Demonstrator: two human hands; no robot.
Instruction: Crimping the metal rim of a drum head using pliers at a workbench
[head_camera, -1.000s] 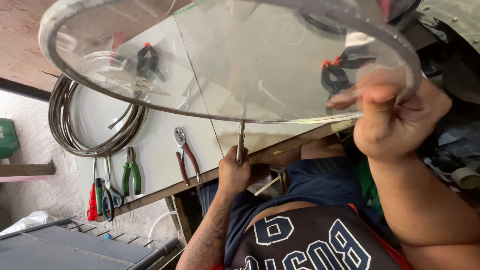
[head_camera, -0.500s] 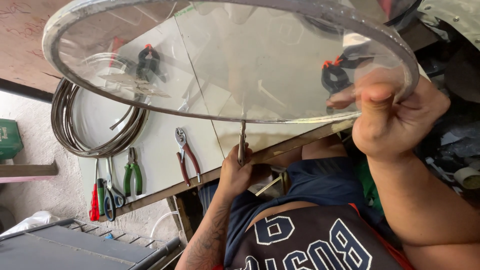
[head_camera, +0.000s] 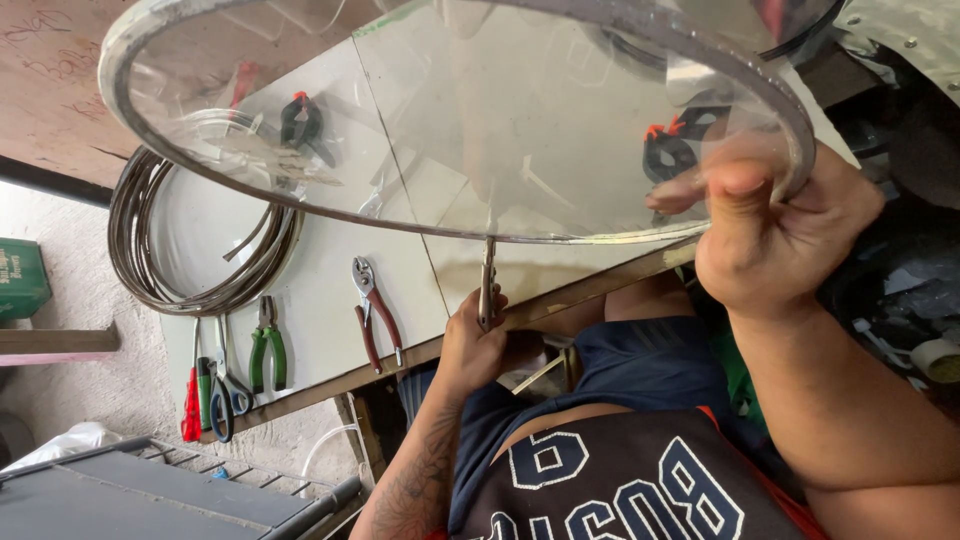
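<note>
Both hands are on one big round clear panel (head_camera: 450, 120), a transparent disc edged with a grey metal rim, held up close to the camera. One hand (head_camera: 780, 230) (it shows at the right of the view, and with the camera turned this way I cannot say for certain which of the person's hands it is; I take it as the right) is closed on the rim, thumb pressed over the near face and fingers curled behind the edge, forearm running down and out of the picture. The other hand, the left hand (head_camera: 475, 345), rises from below on a tattooed forearm and is shut around the handles of a slim pair of pliers (head_camera: 487, 285), whose tip meets the lower edge of the panel.

So the panel lies above the left hand and spreads away from the right hand, tilted, its lower rim between the two.

Seen through the clear sheet, two black spring clamps (head_camera: 300, 125) with orange tips lie on a white table (head_camera: 320, 310). Beyond the left hand rest red-handled pliers (head_camera: 375, 315); farther off lie green-handled pliers (head_camera: 265, 350), scissors (head_camera: 228, 390), a red screwdriver (head_camera: 190, 405) and a coil of grey strip (head_camera: 190, 265).
</note>
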